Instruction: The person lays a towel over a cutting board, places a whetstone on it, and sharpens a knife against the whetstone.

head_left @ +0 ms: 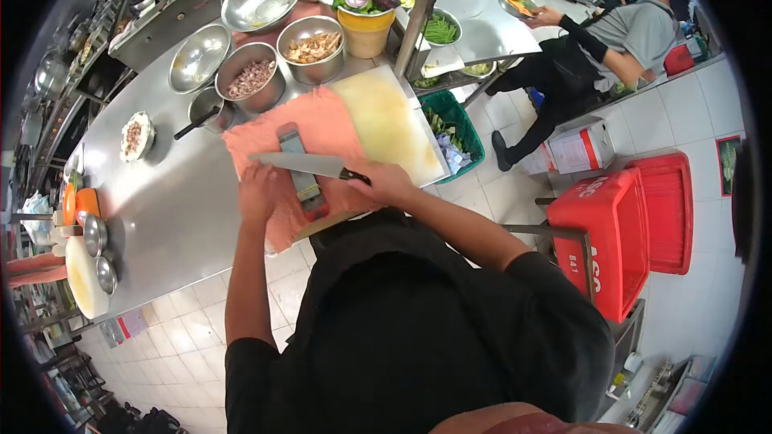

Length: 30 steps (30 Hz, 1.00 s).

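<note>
A chef's knife (310, 164) lies across a whetstone (306, 187), its blade pointing left. My right hand (384, 183) is wrapped round the knife's black handle. At the other end, the fingers of my left hand (257, 190) are drawn together against the blade near its tip; their exact grip is partly hidden. Under the stone, a pink cloth (322, 116) is spread over a pale, stained cutting board (388, 119). The blade hides the middle of the stone.
Behind the board stand a bowl of chopped meat (251, 79), a bowl of browned pieces (312, 48) and a yellow tub (366, 34) of vegetables. A green basket (462, 124) sits right of the board. Farther right are red bins (599, 233) and a person (611, 52) holding a bowl.
</note>
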{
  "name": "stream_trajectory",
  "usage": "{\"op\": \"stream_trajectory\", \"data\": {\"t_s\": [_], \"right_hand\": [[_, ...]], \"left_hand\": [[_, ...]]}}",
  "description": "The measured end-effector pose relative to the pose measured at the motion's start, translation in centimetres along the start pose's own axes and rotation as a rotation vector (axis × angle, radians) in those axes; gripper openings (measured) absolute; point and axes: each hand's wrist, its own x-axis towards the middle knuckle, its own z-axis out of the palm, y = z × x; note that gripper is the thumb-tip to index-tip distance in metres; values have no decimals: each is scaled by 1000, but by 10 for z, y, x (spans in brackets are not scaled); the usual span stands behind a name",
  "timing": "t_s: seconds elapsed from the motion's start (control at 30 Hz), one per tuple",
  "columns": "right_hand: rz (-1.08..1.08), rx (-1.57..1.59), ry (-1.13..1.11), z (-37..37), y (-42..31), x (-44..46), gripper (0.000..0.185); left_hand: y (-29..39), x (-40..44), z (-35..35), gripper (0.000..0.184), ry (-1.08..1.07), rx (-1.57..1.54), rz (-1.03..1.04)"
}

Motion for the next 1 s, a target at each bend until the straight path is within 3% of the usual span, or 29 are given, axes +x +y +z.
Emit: {"op": "stream_trajectory", "data": {"t_s": [0.1,0.2,0.27,0.4,0.67,0.8,0.93,1.0], "right_hand": [[86,-81,-170,-10,-26,36,47],[38,2,-162,-11,-17,23,48],[126,-30,-218,-29,-19,-7,47],[253,-49,-285,-48,-28,-31,44],[84,-30,-184,-16,-21,21,45],[266,-100,-333,-52,-30,-13,45],[308,-107,-299,-68,-25,-54,47],[292,-91,-262,-67,-26,-54,48]], "left_hand": [[-16,17,-14,30,38,55,-63],[-5,10,-18,30,-33,-3,-103],[-1,-9,1,30,-42,-3,-4],[49,-25,-10,28,17,-25,-14],[0,4,-15,28,24,-4,-70],[28,-19,0,29,-27,-34,-49],[86,-33,-14,30,-55,-105,-62],[81,-29,-14,29,-78,-83,-75]]}}
